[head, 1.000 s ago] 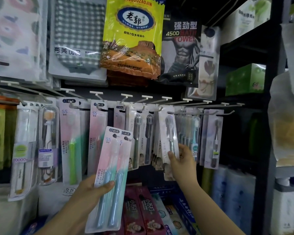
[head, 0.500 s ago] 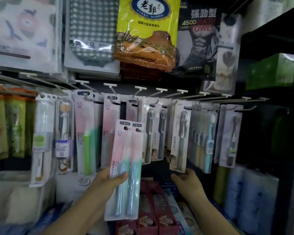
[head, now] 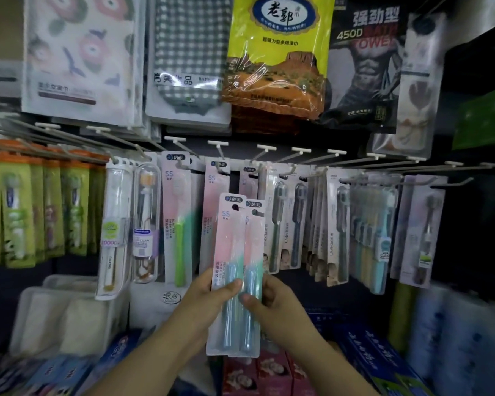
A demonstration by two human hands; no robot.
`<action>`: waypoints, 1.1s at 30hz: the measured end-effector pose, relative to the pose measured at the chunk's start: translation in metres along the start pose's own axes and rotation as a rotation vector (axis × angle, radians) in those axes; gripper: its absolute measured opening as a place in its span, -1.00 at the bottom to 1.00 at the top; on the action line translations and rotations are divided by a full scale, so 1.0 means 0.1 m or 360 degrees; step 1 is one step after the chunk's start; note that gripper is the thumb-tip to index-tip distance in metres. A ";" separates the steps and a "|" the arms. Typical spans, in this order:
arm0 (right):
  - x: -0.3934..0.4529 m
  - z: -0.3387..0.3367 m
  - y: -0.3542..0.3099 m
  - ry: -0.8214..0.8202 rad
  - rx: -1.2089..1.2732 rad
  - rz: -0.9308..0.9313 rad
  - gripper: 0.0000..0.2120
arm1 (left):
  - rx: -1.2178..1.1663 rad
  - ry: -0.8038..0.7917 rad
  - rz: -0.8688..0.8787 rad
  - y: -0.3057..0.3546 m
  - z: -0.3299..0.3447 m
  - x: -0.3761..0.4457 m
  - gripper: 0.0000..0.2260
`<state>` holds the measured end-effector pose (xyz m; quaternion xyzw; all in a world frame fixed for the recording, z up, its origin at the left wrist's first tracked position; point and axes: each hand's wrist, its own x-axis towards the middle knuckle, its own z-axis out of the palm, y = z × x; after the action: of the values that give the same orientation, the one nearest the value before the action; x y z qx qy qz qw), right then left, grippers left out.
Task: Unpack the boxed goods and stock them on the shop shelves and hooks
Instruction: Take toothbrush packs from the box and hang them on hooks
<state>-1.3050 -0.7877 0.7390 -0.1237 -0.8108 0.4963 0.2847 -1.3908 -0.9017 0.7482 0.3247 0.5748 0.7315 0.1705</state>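
Observation:
Two pink-and-teal toothbrush packs [head: 235, 252] stand upright, overlapped, in front of the hook rail. My left hand [head: 209, 295] grips them from the left, thumb across the front. My right hand [head: 272, 298] pinches the right-hand pack from the other side, thumb on its front. Matching pink packs [head: 215, 201] hang on the white hooks [head: 220, 147] just behind and above. Grey and blue toothbrush packs [head: 337, 224] hang to the right.
Towel and cloth packs [head: 277, 52] hang on the upper row. Green toothbrush packs [head: 26, 212] fill the left hooks. Toothpaste boxes [head: 257, 372] lie on the shelf below, white tubs [head: 55, 315] to the lower left, blue bottles [head: 455, 338] to the lower right.
My right hand left the grey packs on the hooks and came left onto the held packs. The packs rose slightly toward the middle of the rail.

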 end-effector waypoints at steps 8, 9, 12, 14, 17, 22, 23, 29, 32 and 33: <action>0.33 -0.12 -0.21 0.0188 -0.0490 -0.0082 -0.73 | 0.0128 0.0147 -0.0017 0.06 -0.32 0.00 -0.85; 0.39 -0.13 -0.25 0.0202 -0.0519 -0.0094 -0.73 | 0.0143 0.0147 -0.0018 0.08 -0.35 0.00 -0.86; 0.53 -0.15 -0.34 0.0263 -0.0456 -0.0097 -0.79 | 0.0151 0.0151 0.0012 0.10 -0.39 0.00 -0.89; 0.60 -0.13 -0.37 0.0283 -0.0362 -0.0066 -0.83 | 0.0160 0.0143 0.0021 0.12 -0.39 -0.02 -0.89; 0.67 -0.06 -0.37 0.0275 -0.0273 -0.0052 -0.76 | 0.0177 0.0144 0.0018 0.15 -0.40 -0.03 -0.86; 0.75 -0.06 -0.43 0.0296 -0.0166 -0.0001 -0.55 | 0.0146 0.0189 0.0019 0.15 -0.44 -0.02 -0.84; 0.77 -0.07 -0.42 0.0309 -0.0156 0.0003 -0.55 | 0.0148 0.0189 0.0022 0.15 -0.46 -0.02 -0.83; 0.96 -0.01 -0.30 0.0298 -0.0097 0.0091 -0.42 | 0.0179 0.0174 0.0070 0.14 -0.49 0.00 -0.78; 1.07 0.04 -0.24 0.0282 -0.0130 0.0144 -0.46 | 0.0192 0.0173 0.0101 0.14 -0.46 0.02 -0.80; 1.08 0.06 -0.22 0.0287 -0.0133 0.0169 -0.50 | 0.0188 0.0170 0.0105 0.15 -0.44 0.02 -0.80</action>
<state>-1.3936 -0.7506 0.7926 -0.2225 -0.7941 0.4634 0.3244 -1.4198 -0.9372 0.7570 0.3136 0.6142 0.7178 0.0958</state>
